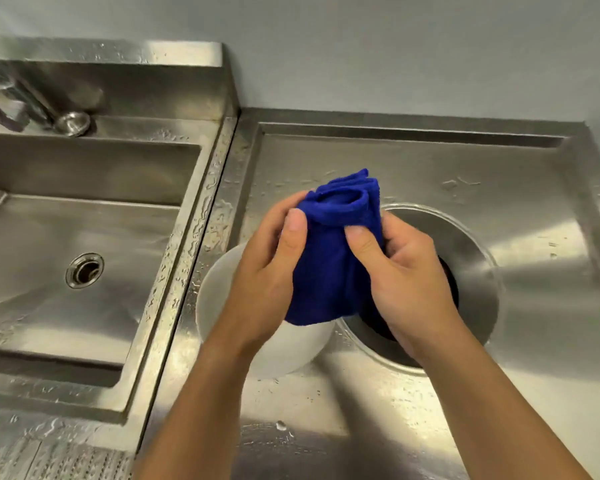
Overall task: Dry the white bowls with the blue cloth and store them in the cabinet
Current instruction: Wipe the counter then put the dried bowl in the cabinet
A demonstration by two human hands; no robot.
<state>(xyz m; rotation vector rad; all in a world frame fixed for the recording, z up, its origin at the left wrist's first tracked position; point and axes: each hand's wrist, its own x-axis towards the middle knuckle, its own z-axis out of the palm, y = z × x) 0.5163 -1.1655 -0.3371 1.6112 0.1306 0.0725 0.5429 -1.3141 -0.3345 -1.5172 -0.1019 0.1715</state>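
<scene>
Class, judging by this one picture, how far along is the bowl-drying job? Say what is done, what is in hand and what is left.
Done: nothing shows as finished; no cabinet or stored bowl is in view. In hand: the left hand and right hand both grip the bunched blue cloth above a white bowl on the wet steel counter. Left: wiping that bowl and putting it away.

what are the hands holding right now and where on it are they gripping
Both hands hold the bunched blue cloth: the left hand pinches its left side, the right hand its right side. The white bowl beneath is not gripped.
</scene>
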